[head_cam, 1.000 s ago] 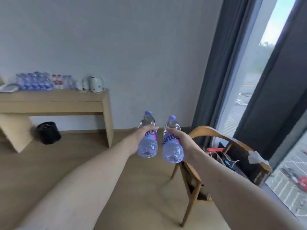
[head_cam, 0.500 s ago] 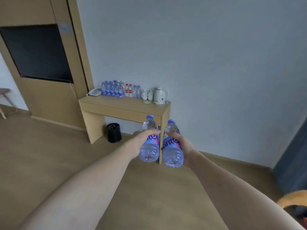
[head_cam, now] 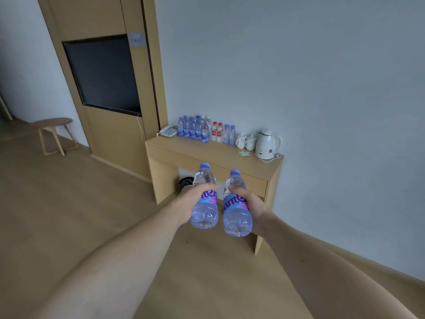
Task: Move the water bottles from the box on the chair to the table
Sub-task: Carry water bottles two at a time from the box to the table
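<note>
The left hand point(head_cam: 192, 199) and the right hand point(head_cam: 251, 200) each have fingers wrapped around a water bottle point(head_cam: 205, 204) point(head_cam: 236, 210), held upright. It seems best to carry both level to the table point(head_cam: 253, 168) and set them on the free front part, beside the standing bottles point(head_cam: 195, 130).

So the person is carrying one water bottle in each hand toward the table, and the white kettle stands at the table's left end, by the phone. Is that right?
Not quite. The head view shows the white kettle at the table's right end, next to the cups; the phone is at the left end. The rest holds: the left hand and right hand each grip one water bottle.
</note>
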`<state>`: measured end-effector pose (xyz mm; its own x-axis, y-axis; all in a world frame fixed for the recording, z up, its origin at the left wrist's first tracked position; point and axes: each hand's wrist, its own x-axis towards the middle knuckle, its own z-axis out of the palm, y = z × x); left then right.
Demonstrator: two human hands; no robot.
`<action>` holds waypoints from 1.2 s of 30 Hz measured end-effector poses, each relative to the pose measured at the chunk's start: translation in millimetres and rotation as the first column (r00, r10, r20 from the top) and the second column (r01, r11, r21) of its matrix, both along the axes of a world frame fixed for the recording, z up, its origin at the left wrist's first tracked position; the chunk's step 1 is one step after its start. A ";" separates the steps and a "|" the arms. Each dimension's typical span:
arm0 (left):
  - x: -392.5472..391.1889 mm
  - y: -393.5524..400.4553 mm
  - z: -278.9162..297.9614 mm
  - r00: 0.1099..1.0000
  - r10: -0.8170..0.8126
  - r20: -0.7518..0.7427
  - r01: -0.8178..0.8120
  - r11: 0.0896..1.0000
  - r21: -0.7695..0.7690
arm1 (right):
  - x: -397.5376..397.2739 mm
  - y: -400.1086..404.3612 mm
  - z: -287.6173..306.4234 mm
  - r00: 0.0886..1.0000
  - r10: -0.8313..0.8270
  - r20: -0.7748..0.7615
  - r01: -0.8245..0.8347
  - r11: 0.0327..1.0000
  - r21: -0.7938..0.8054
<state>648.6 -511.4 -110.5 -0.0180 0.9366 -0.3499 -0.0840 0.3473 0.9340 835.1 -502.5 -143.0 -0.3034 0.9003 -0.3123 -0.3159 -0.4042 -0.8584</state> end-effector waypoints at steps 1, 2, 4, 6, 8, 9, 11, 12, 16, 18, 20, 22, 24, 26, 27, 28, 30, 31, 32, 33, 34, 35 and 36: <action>-8.4 18.1 -1.5 1.000 -0.005 0.009 0.004 1.000 0.003 | -9.2 18.1 -1.4 1.000 -0.009 0.004 0.009 1.000 0.007; -17.0 37.1 -2.7 1.000 -0.011 0.018 0.011 1.000 0.008 | -18.3 36.9 -2.3 1.000 -0.022 0.010 0.022 1.000 0.015; -34.7 77.0 -4.5 0.999 -0.029 0.037 0.029 0.999 0.015 | -37.0 76.2 -3.5 0.998 -0.054 0.029 0.053 0.998 0.026; -52.6 118.9 -3.5 0.998 -0.043 0.052 0.043 0.999 0.009 | -55.6 116.1 -2.0 0.996 -0.081 0.045 0.079 0.996 0.031; -69.6 162.1 1.0 0.997 -0.058 0.052 0.058 0.998 0.003 | -73.2 156.3 2.2 0.995 -0.091 0.051 0.089 0.995 0.032; -77.8 184.1 4.3 0.997 -0.066 0.046 0.066 0.998 0.002 | -81.7 177.1 4.9 0.994 -0.096 0.055 0.094 0.995 0.036; -92.8 224.6 11.4 0.996 -0.080 0.029 0.080 0.997 0.002 | -97.4 215.5 11.6 0.991 -0.117 0.063 0.114 0.992 0.043; -99.7 243.3 14.7 0.996 -0.087 0.022 0.087 0.996 0.003 | -104.5 233.2 14.9 0.989 -0.131 0.064 0.128 0.991 0.044; -120.2 309.7 19.5 0.993 -0.111 0.034 0.111 0.994 -0.002 | -128.7 294.6 21.1 0.982 -0.182 0.047 0.182 0.983 0.016; -128.0 339.7 16.7 0.991 -0.123 0.051 0.124 0.992 -0.011 | -137.2 323.6 19.1 0.979 -0.199 0.038 0.199 0.980 0.001; -135.5 370.4 12.3 0.990 -0.129 0.053 0.130 0.991 -0.010 | -145.0 354.2 17.1 0.979 -0.200 0.044 0.200 0.980 0.008; -142.2 402.7 7.3 0.990 -0.130 0.051 0.130 0.991 -0.005 | -151.9 388.0 14.6 0.978 -0.204 0.049 0.203 0.979 0.020; -147.9 437.2 1.4 0.991 -0.130 0.042 0.130 0.992 0.003 | -157.4 422.2 11.2 0.978 -0.200 0.052 0.199 0.980 0.025; -152.2 475.1 -4.0 0.993 -0.113 0.025 0.113 0.993 0.014 | -161.5 457.9 6.2 0.980 -0.191 0.052 0.190 0.982 0.024; -153.3 495.2 -5.9 0.994 -0.103 0.019 0.103 0.994 0.019 | -162.8 477.0 3.7 0.981 -0.188 0.053 0.186 0.982 0.025; -153.8 515.3 -7.7 0.995 -0.095 0.018 0.095 0.995 0.021 | -163.0 496.8 0.9 0.981 -0.186 0.057 0.184 0.982 0.031; -153.0 555.6 -11.2 0.997 -0.078 0.016 0.078 0.997 0.024 | -161.4 538.9 -3.3 0.983 -0.171 0.064 0.169 0.985 0.046; -152.0 576.1 -12.0 0.998 -0.069 0.011 0.069 0.997 0.023 | -160.4 560.3 -3.7 0.985 -0.159 0.068 0.156 0.987 0.049; -150.9 596.7 -12.2 0.998 -0.062 0.006 0.062 0.998 0.019 | -159.0 581.8 -3.5 0.986 -0.151 0.073 0.148 0.988 0.048; -149.7 617.4 -11.8 0.998 -0.060 -0.003 0.060 0.998 0.015 | -157.5 603.5 -3.2 0.986 -0.147 0.076 0.144 0.988 0.048; -148.5 637.0 -11.1 0.998 -0.063 -0.012 0.063 0.998 0.017 | -155.6 624.1 -2.9 0.987 -0.143 0.076 0.140 0.989 0.053; -147.1 656.5 -10.2 0.998 -0.068 -0.015 0.068 0.997 0.025 | -153.6 644.7 -2.9 0.988 -0.137 0.076 0.133 0.990 0.056; -145.6 675.7 -9.3 0.998 -0.070 -0.010 0.070 0.997 0.030 | -151.1 664.8 -3.2 0.988 -0.131 0.080 0.127 0.990 0.053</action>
